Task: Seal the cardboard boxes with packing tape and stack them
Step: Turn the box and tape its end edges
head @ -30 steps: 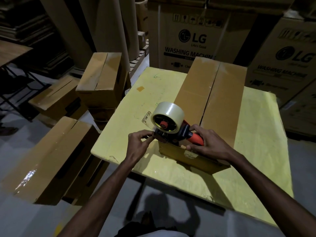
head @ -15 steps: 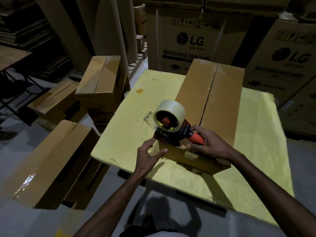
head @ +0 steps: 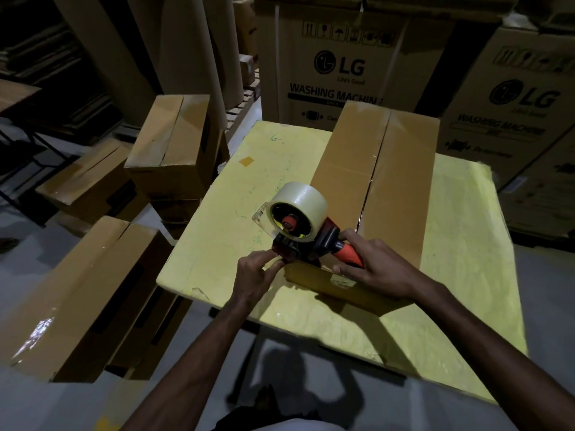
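Dim light from overhead, dark shadows on the floor (head: 342,409), glare on a taped box (head: 77,293), bowed edges.

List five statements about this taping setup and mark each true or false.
1. The right hand grips the tape dispenser by its orange handle. True.
2. The dispenser sits at the far end of the cardboard box. False: it is at the near end.
3. The left hand lies flat on the yellow table. False: its fingertips are at the dispenser's front.
4. The tape roll is brown. False: it is pale and clear.
5. Boxes printed LG stand behind the table. True.
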Action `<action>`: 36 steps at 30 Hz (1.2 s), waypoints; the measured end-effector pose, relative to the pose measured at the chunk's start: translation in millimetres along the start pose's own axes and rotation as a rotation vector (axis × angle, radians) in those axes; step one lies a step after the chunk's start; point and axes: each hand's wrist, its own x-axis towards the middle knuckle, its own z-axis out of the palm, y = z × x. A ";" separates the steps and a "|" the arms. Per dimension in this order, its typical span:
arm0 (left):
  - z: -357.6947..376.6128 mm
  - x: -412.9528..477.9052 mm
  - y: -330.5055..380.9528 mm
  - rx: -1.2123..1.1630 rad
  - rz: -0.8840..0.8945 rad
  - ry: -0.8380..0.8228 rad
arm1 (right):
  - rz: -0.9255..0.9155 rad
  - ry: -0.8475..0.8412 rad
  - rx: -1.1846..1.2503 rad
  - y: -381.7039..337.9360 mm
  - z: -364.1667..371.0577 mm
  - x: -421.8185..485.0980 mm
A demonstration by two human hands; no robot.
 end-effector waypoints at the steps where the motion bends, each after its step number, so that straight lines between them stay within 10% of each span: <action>1: 0.3 0.0 0.6 -0.003 0.004 -0.006 | -0.001 -0.008 -0.008 -0.2 -0.3 -1.9; 19: -2.9 3.0 10.1 -0.089 0.048 0.013 | 0.060 0.003 0.065 23.7 -30.7 -83.3; 36: 25.1 -11.6 32.7 0.322 0.482 -0.039 | 0.052 -0.037 -0.080 25.9 -39.6 -84.0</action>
